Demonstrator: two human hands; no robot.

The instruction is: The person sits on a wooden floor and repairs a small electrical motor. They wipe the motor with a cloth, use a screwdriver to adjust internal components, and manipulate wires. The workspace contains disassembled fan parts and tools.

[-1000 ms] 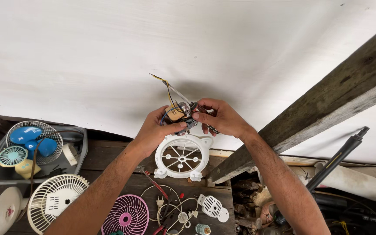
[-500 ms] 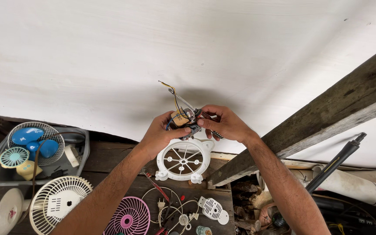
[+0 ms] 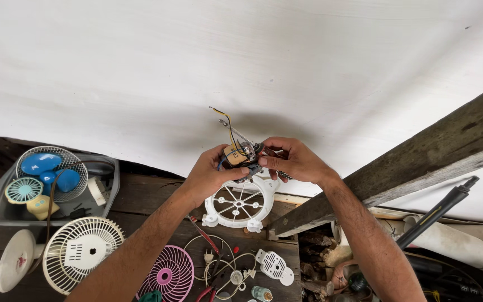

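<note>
My left hand (image 3: pixel 211 174) grips a small fan motor (image 3: pixel 238 154) with copper windings, a metal shaft and yellow and dark wires that stick upward. The motor sits at the hub of a white round spoked fan frame (image 3: pixel 240 204), which hangs below my hands. My right hand (image 3: pixel 293 160) pinches the motor's right side, with a dark wire or tool under the fingers. Both hands are raised in front of a white sheet (image 3: pixel 197 67).
A grey tray (image 3: pixel 1 210) at the left holds a blue fan blade (image 3: pixel 43 165) and small grilles. A white desk fan (image 3: pixel 76 251), a pink grille (image 3: pixel 169 277), wires and red pliers (image 3: pixel 208 291) lie on dark planks. A wooden beam (image 3: pixel 420 162) runs at the right.
Both hands and the motor have shifted slightly up and right in view. The grip looks the same, with small finger movement at the motor.
</note>
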